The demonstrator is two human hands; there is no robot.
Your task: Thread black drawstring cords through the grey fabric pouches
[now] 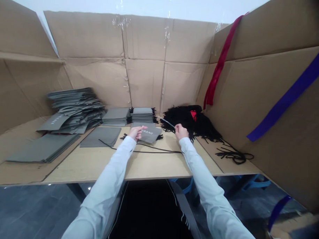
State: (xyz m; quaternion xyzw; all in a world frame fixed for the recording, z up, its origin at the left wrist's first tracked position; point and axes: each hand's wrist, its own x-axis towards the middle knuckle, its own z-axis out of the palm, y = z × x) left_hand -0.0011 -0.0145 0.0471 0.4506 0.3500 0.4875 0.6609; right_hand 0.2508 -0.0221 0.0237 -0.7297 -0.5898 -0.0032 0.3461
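Observation:
My left hand (pixel 137 132) rests closed on the near edge of a flat grey paper bag (pixel 151 133) with pale lettering, lying on the wooden table (pixel 158 164). My right hand (pixel 180 130) is pinched on a thin pale tool or cord end (pixel 166 122) that points up and left. A long black cord (pixel 153 149) lies across the table between my sleeves. Right of my right hand sits a heap of black cords (pixel 190 122).
A neat pile of corded grey bags (pixel 142 114) stands behind the bag. Messy stacks of flat grey bags (pixel 73 109) fill the left side, with more (pixel 43 148) near the front edge. Cardboard walls (pixel 267 102) surround the table; red (pixel 219 65) and blue (pixel 293 92) ribbons hang at right.

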